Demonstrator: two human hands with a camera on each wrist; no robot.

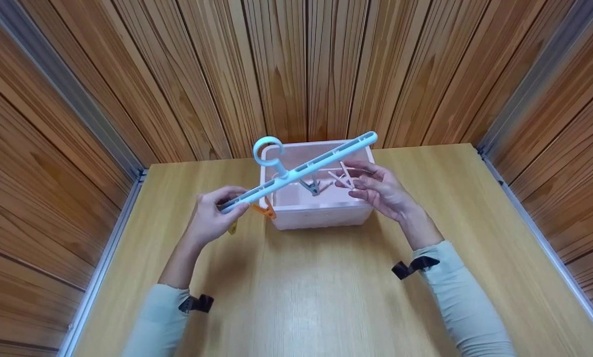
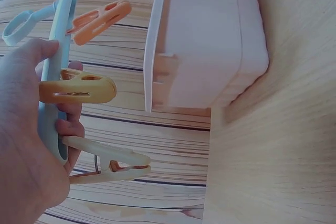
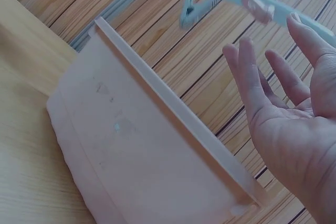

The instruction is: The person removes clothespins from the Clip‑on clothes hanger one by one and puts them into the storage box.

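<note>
a pale pink box [image 1: 321,218] stands on the wooden table [image 1: 296,297], and a light blue hanger [image 1: 316,165] is held aloft over it, tilted, its lower end beyond the box's left side and its higher end over the box's far right corner. the hook curls up above the box's far left corner. the left hand [image 1: 212,217], just left of the box, grips the hanger's lower end, thumb along one side and fingers curled round the other.

clips hang along the bar. a cream clip [image 2: 118,152] and a yellow clip [image 2: 84,92] sit by the left hand, left of the box; an orange clip [image 1: 267,210] hangs at the box's near left corner; a grey-blue clip [image 1: 313,187] hangs over the middle of the box; and a light pink clip [image 3: 257,9] hangs over its right part.

the right hand [image 1: 383,193] is at the box's right side, its grip wide, thumb and fingers spread just beside the light pink clip; whether the thumb touches the bar i cannot tell. behind the box rises a plank wall [image 1: 276,74].
</note>
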